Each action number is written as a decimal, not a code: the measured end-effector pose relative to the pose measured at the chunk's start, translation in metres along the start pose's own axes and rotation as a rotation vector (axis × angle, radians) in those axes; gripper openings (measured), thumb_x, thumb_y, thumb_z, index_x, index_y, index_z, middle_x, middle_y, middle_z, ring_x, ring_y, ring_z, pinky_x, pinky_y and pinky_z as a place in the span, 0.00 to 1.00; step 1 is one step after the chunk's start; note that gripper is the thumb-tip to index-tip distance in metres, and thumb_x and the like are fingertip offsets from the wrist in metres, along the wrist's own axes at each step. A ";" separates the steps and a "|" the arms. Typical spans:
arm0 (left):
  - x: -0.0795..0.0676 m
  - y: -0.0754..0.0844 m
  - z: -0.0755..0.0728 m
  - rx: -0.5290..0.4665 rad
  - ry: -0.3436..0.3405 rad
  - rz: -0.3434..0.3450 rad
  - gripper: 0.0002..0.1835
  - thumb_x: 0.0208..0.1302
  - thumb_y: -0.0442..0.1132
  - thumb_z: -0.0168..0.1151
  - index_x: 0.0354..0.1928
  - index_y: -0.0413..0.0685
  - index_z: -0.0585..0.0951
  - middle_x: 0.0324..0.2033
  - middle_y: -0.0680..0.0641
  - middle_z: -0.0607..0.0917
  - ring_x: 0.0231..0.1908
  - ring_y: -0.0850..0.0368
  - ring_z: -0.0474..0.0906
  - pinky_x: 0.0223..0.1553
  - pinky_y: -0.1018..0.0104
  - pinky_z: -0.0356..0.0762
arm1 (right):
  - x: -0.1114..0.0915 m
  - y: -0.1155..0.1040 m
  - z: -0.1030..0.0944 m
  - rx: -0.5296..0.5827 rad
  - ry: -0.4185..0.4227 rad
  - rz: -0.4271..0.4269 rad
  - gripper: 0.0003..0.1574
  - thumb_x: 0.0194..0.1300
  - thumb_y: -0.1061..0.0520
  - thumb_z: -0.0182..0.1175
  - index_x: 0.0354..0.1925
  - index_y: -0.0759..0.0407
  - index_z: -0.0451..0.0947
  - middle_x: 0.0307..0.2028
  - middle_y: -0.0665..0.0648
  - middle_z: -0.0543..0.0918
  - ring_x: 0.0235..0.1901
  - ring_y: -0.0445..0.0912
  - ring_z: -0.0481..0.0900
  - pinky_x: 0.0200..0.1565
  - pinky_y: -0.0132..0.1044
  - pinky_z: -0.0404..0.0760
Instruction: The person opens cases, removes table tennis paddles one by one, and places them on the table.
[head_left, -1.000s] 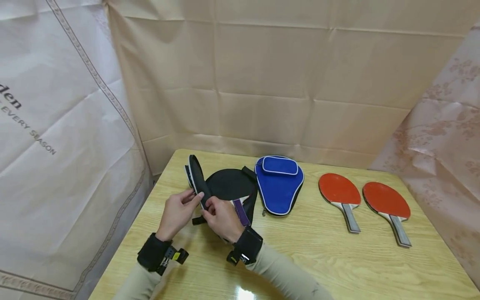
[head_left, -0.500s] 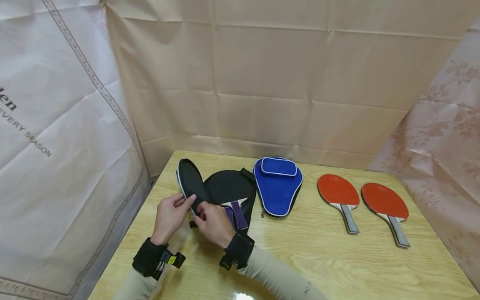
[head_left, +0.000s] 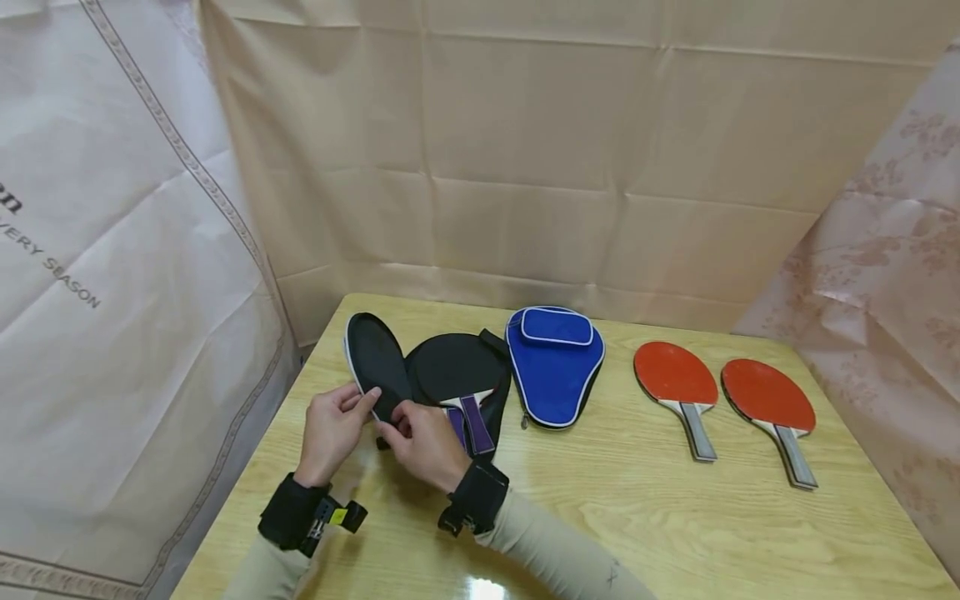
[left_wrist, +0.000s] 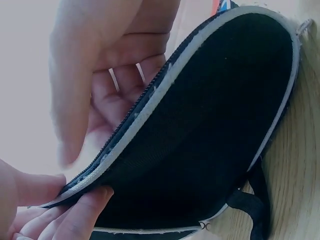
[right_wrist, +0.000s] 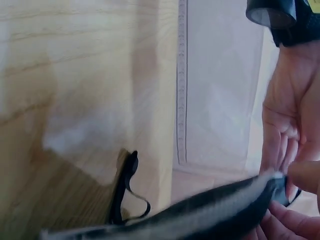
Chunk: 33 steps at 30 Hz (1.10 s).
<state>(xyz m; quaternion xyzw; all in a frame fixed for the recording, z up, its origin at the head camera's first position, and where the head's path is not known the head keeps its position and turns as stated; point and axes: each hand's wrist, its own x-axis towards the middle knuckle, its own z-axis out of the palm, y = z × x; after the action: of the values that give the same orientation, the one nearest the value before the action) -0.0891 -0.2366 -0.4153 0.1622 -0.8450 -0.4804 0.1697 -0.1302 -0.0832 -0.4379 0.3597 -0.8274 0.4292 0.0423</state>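
Note:
A black table tennis bat case [head_left: 375,358] with white piping stands tilted at the left, its dark face toward the head camera. My left hand [head_left: 330,433] pinches its lower left edge, thumb on the near face. Close beside, my right hand [head_left: 431,446] pinches the lower end with curled fingers. In the left wrist view, a zip and white piping run along the case [left_wrist: 210,110], with my left fingers [left_wrist: 82,210] at the lower corner. Just right of the case lie black-faced bats [head_left: 457,367], two purple handles showing; the right hand partly hides one.
A blue bat case [head_left: 557,375] with white piping lies right of the black-faced bats. Farther right are two red bats [head_left: 675,372] with grey handles. A beige cloth [head_left: 525,150] hangs behind the wooden table [head_left: 600,517].
The case has turned leftward from nearly edge-on, showing its dark face more fully. Both hands have shifted slightly left, uncovering more of the purple handles.

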 end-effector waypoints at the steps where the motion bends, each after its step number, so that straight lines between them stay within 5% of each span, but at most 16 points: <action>1: 0.000 0.000 0.000 0.000 0.001 -0.001 0.15 0.69 0.44 0.63 0.30 0.40 0.85 0.24 0.45 0.88 0.22 0.58 0.79 0.18 0.71 0.58 | 0.000 0.002 -0.002 0.007 0.013 0.007 0.12 0.68 0.51 0.64 0.33 0.57 0.81 0.22 0.47 0.78 0.21 0.32 0.70 0.24 0.20 0.67; 9: -0.003 0.002 -0.002 -0.004 0.013 -0.027 0.15 0.69 0.43 0.64 0.27 0.40 0.83 0.25 0.44 0.89 0.25 0.60 0.80 0.19 0.72 0.61 | 0.004 0.035 -0.023 -0.058 0.128 0.112 0.12 0.68 0.52 0.62 0.31 0.57 0.81 0.21 0.49 0.79 0.20 0.37 0.74 0.25 0.27 0.72; 18: -0.004 0.000 -0.004 -0.045 0.010 -0.070 0.13 0.68 0.42 0.64 0.35 0.37 0.86 0.34 0.40 0.90 0.29 0.65 0.83 0.24 0.75 0.71 | -0.001 0.074 -0.039 -0.267 0.143 0.301 0.13 0.64 0.52 0.64 0.37 0.62 0.80 0.28 0.57 0.84 0.29 0.51 0.83 0.31 0.44 0.80; 24: -0.005 -0.003 -0.004 -0.063 0.020 -0.071 0.13 0.68 0.42 0.65 0.35 0.36 0.86 0.35 0.39 0.89 0.29 0.71 0.81 0.24 0.76 0.72 | -0.005 0.084 -0.036 -0.362 0.065 0.410 0.26 0.62 0.48 0.67 0.50 0.65 0.75 0.38 0.68 0.82 0.34 0.62 0.84 0.33 0.55 0.81; 33: -0.005 -0.006 -0.002 -0.091 0.014 -0.079 0.12 0.68 0.40 0.64 0.39 0.35 0.86 0.38 0.37 0.89 0.30 0.73 0.82 0.29 0.79 0.77 | 0.004 0.085 -0.020 -0.382 -0.025 0.491 0.46 0.65 0.42 0.64 0.70 0.65 0.61 0.46 0.71 0.83 0.37 0.64 0.85 0.36 0.57 0.83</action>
<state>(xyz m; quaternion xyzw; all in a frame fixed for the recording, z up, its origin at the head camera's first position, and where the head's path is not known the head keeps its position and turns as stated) -0.0832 -0.2385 -0.4203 0.1909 -0.8139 -0.5237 0.1636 -0.1917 -0.0391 -0.4811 0.1398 -0.9557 0.2589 -0.0057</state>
